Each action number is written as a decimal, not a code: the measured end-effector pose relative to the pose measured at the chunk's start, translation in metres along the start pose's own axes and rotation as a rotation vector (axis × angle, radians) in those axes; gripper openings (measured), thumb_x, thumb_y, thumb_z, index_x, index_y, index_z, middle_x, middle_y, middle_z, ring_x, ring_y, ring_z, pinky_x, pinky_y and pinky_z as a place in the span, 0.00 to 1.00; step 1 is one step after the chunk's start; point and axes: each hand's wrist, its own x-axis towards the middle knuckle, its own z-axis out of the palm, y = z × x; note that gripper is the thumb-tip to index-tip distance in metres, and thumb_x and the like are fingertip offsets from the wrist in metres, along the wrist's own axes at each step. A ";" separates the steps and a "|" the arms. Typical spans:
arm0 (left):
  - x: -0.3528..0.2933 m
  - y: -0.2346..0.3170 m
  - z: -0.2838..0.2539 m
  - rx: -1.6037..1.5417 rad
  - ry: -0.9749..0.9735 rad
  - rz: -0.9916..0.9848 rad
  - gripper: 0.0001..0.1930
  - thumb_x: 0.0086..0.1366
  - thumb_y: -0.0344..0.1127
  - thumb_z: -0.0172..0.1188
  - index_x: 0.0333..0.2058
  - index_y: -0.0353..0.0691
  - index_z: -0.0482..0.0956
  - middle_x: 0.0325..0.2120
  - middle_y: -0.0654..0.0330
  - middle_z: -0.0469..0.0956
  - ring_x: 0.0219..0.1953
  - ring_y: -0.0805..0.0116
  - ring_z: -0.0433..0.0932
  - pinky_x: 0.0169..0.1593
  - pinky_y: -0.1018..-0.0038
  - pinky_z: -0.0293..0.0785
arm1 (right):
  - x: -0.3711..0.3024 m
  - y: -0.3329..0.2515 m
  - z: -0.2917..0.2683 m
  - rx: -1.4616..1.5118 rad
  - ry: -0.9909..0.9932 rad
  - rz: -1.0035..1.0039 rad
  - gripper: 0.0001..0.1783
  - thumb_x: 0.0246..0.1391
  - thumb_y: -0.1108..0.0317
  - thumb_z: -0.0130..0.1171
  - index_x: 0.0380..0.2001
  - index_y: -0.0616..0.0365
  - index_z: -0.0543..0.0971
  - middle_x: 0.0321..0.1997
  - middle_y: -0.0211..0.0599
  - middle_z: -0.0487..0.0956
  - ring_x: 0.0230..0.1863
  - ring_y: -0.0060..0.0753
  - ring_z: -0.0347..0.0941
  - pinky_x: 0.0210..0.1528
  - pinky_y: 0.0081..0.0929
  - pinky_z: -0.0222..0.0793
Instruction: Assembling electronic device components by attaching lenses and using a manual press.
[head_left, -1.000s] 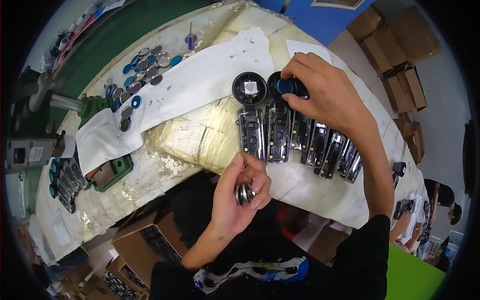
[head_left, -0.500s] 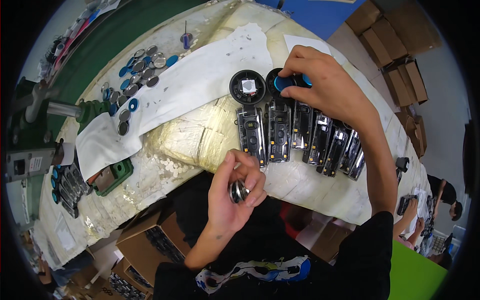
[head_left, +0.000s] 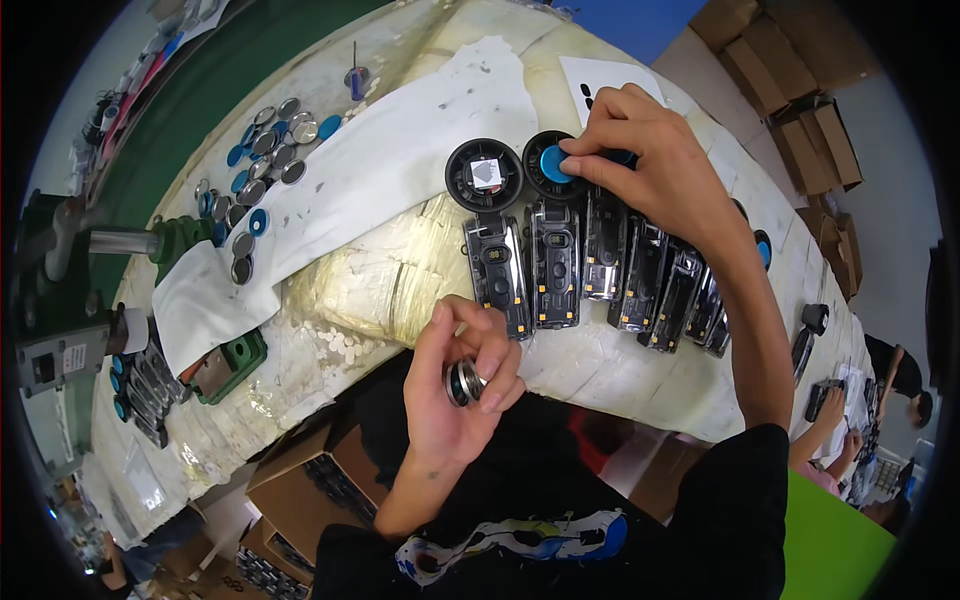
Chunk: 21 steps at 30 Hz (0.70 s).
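My right hand (head_left: 650,160) pinches the edge of a blue disc (head_left: 553,166), which sits in the round black head of the second device (head_left: 556,265) from the left. Left of it, another round black head (head_left: 471,176) shows a white square patch inside and no disc. Curled fingers of my left hand (head_left: 455,390) hold a small stack of round metal caps (head_left: 464,382) above the table's front edge. Several more black devices (head_left: 640,280) with clear casings lie in a row to the right, their heads partly hidden under my right hand and forearm.
Loose silver and blue caps (head_left: 265,150) lie along a white cloth (head_left: 400,130) at the left. A green metal press (head_left: 170,235) stands at the far left. Behind my right hand is a white sheet (head_left: 610,80). Small white dots (head_left: 345,340) are scattered near the front edge.
The view has shifted slightly. My right hand's fingertips have moved to the right edge of the blue disc, leaving more of it showing. My left hand still holds the metal caps.
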 end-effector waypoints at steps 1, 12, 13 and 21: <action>0.000 0.000 0.000 0.002 0.001 -0.002 0.18 0.77 0.48 0.34 0.39 0.43 0.69 0.22 0.64 0.62 0.17 0.75 0.59 0.21 0.80 0.55 | -0.002 0.000 0.002 0.006 0.007 0.010 0.09 0.49 0.66 0.67 0.31 0.61 0.83 0.29 0.36 0.73 0.37 0.38 0.69 0.40 0.34 0.65; -0.004 0.005 0.004 -0.029 -0.015 0.036 0.17 0.76 0.49 0.36 0.42 0.43 0.69 0.27 0.63 0.63 0.21 0.72 0.61 0.23 0.79 0.56 | -0.024 -0.048 0.009 0.026 0.124 -0.090 0.13 0.45 0.68 0.68 0.37 0.56 0.84 0.36 0.34 0.74 0.38 0.38 0.70 0.41 0.33 0.66; -0.003 0.003 0.005 -0.025 -0.019 0.042 0.17 0.76 0.49 0.36 0.42 0.44 0.69 0.27 0.63 0.63 0.21 0.72 0.62 0.23 0.79 0.56 | -0.037 -0.066 0.003 0.105 0.067 -0.040 0.17 0.41 0.68 0.70 0.39 0.55 0.84 0.40 0.35 0.75 0.42 0.38 0.72 0.43 0.32 0.68; -0.003 -0.001 0.010 0.061 0.119 0.134 0.20 0.76 0.50 0.35 0.47 0.40 0.69 0.26 0.65 0.69 0.29 0.74 0.65 0.36 0.77 0.64 | -0.056 -0.120 0.042 0.096 0.042 -0.256 0.12 0.42 0.69 0.62 0.34 0.55 0.81 0.49 0.33 0.75 0.51 0.35 0.71 0.47 0.31 0.66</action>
